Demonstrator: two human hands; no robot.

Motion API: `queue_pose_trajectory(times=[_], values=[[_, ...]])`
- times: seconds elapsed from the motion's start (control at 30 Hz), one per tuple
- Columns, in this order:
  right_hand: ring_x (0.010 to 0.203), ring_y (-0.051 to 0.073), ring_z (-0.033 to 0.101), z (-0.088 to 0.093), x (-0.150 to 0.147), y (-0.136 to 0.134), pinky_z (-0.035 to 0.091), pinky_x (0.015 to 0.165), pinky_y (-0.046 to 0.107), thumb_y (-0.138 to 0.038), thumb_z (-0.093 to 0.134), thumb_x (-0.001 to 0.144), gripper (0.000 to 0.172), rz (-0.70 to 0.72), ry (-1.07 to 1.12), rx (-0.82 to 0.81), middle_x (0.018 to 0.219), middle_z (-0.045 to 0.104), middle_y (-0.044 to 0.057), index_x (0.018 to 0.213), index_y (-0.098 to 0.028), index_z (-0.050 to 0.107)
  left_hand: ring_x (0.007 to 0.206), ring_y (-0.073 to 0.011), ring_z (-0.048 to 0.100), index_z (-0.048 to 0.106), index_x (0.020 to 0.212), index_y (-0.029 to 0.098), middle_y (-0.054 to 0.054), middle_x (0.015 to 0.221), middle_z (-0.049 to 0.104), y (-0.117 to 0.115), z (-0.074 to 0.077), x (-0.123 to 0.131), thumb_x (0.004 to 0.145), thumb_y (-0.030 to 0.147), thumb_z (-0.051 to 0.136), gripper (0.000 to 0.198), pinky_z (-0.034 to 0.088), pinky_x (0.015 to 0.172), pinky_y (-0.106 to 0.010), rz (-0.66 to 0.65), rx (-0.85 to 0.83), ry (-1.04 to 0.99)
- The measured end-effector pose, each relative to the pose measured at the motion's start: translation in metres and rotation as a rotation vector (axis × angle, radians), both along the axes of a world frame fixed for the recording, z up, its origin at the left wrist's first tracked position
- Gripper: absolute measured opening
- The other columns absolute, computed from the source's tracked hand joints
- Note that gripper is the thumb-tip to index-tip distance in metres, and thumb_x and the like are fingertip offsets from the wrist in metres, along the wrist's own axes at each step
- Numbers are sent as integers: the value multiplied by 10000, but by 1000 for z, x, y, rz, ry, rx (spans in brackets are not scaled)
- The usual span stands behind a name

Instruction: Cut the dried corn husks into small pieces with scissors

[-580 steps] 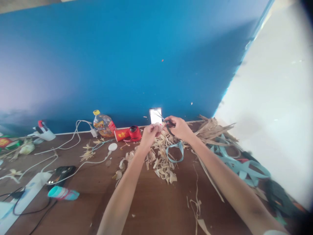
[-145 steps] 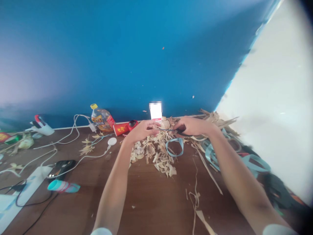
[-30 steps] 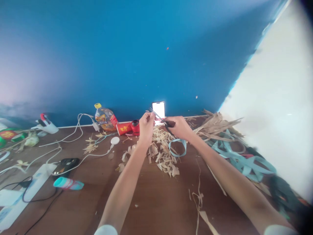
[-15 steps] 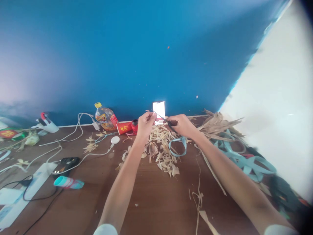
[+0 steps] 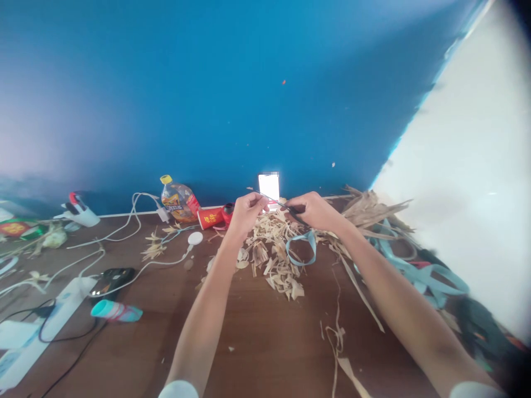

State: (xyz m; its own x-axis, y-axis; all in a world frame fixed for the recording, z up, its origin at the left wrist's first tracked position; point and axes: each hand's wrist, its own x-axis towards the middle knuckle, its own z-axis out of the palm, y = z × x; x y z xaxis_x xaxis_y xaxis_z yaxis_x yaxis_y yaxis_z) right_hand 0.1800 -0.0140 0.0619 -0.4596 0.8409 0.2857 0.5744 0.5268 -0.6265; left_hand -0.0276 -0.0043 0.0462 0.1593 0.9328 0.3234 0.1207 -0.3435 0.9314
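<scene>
My right hand (image 5: 312,211) is closed around dark-handled scissors (image 5: 293,212), whose thin blades point left toward my other hand. Fingers pinched together, my left hand (image 5: 248,211) is at the blade tips; what it holds is too small to make out. Both hands are raised over a heap of dry, straw-coloured husk scraps (image 5: 286,273). Behind them a phone (image 5: 269,187) with a bright white screen leans upright near the blue wall. A loop of light-blue strap (image 5: 302,262) lies on the scraps below my right hand.
On the left are a yellow-capped bottle (image 5: 178,202), a red can (image 5: 209,218), a white charging puck (image 5: 194,237), cables, a power strip (image 5: 45,331) and a turquoise roll (image 5: 116,310). To the right lie dry husks (image 5: 369,213) and tangled blue strap (image 5: 415,271).
The scissors have tilted flatter, and both hands have shifted slightly, my left hand a little lower. The things on the table look unmoved.
</scene>
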Motion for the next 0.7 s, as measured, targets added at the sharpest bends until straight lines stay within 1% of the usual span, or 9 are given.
queue_pose_trajectory(times=[0.07,0.17,0.23,0.3,0.4,0.6,0.7], values=[[522,92,355,1,3,1,237,508,262,-363,550,774,267,-4,-19,28,580,556,2,744,-154,713,580,-99,487,639,779,143,-39,667,621,-1,1,-2,777,462,620,320,379,563,-233,-11,-8,21],[527,100,368,2,7,3,251,514,261,-378,577,756,279,-14,-41,39,588,578,0,856,-170,734,583,-102,505,649,774,146,-40,673,638,-1,2,-4,773,467,623,322,381,563,-232,-17,-8,71],[535,108,393,1,9,4,267,519,266,-395,594,746,308,0,-66,18,639,623,11,917,-183,739,598,-109,524,655,778,144,-42,676,644,0,2,-5,770,462,626,319,389,571,-233,-28,-14,93],[549,116,426,1,11,4,284,530,273,-394,597,746,313,20,-86,-1,704,664,28,932,-189,742,608,-116,536,656,777,142,-43,673,645,1,2,-6,771,453,625,313,395,578,-236,-34,-9,109],[559,122,453,2,13,4,298,544,281,-358,581,753,281,39,-100,-18,731,682,40,905,-189,747,606,-120,536,659,765,144,-43,671,649,1,2,-7,784,439,607,300,392,580,-243,-37,20,158],[570,130,484,8,18,2,303,556,284,-228,517,732,218,107,-126,-35,703,680,37,755,-186,729,567,-115,514,674,712,154,-45,673,659,-2,5,-8,779,442,610,302,360,546,-247,-70,44,250],[558,128,482,11,24,3,300,556,285,-196,515,719,227,126,-177,-25,701,686,33,764,-195,738,542,-108,497,687,727,155,-49,664,660,-2,4,-9,786,438,603,301,345,527,-241,-103,20,264]])
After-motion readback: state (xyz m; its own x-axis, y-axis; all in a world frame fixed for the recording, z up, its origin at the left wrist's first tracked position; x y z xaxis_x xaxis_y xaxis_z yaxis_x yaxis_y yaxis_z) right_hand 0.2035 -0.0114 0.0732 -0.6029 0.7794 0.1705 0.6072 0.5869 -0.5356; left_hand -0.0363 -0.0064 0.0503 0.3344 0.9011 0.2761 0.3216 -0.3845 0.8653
